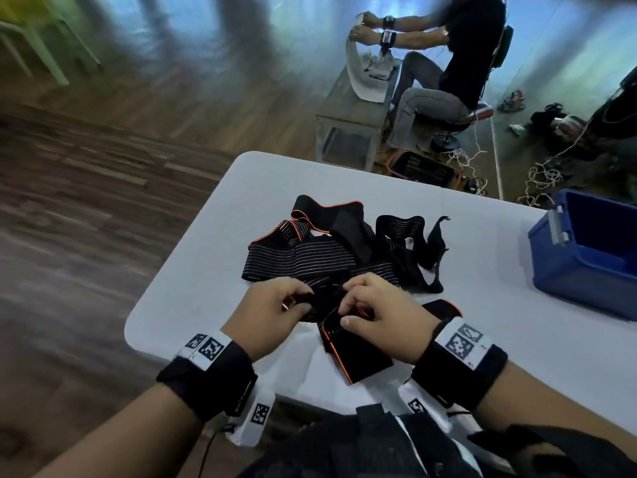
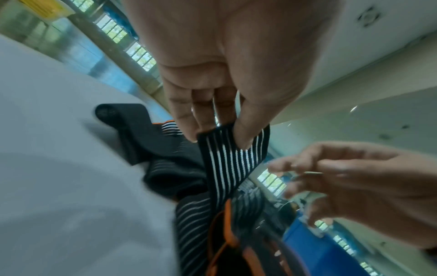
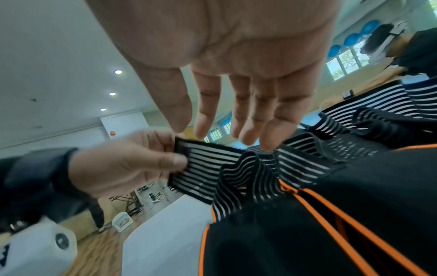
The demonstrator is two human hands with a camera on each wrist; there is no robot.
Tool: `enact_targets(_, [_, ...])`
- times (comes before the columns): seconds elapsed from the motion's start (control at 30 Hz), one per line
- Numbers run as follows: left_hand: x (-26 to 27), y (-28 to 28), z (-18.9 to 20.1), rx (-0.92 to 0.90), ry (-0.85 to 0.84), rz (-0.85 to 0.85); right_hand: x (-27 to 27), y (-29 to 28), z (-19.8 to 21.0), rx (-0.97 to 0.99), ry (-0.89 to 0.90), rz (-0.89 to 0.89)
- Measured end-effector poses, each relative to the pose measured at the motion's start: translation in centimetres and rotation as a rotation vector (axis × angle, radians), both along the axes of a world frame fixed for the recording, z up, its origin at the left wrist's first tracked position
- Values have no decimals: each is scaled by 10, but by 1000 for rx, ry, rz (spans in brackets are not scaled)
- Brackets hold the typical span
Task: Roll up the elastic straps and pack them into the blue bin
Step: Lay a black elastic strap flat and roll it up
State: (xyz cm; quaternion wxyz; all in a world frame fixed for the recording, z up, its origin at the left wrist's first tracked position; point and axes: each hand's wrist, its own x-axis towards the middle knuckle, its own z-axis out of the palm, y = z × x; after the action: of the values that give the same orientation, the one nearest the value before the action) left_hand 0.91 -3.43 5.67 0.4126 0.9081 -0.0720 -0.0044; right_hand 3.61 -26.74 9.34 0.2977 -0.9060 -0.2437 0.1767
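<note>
Left hand (image 2: 224, 74) pinches strap end (image 2: 232, 149)

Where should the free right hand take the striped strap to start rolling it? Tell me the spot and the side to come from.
Probably the flat squared end of the striped strap, beside where the left hand pinches it. Come in from the right with the right hand, open just above. That end lies flat and taut; further right the strap bunches into folds over the orange-edged strap.

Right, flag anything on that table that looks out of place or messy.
The black striped elastic straps lie in a tangled, unrolled heap on the white table. The left hand pinches one strap's end. The blue plastic bin looks empty.
</note>
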Motion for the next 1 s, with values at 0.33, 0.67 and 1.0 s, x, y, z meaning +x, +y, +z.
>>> enact_targets(0.33, [18,-14,34,-307,-73,28,9,8,1,186,-254,-119])
enact_targets(0.67, [59,69,-40,252,333,489,1,-23,-6,309,-163,-288])
enact_targets(1.0, [67,49,-41,-93,210,598,17,-24,8,322,-261,-296])
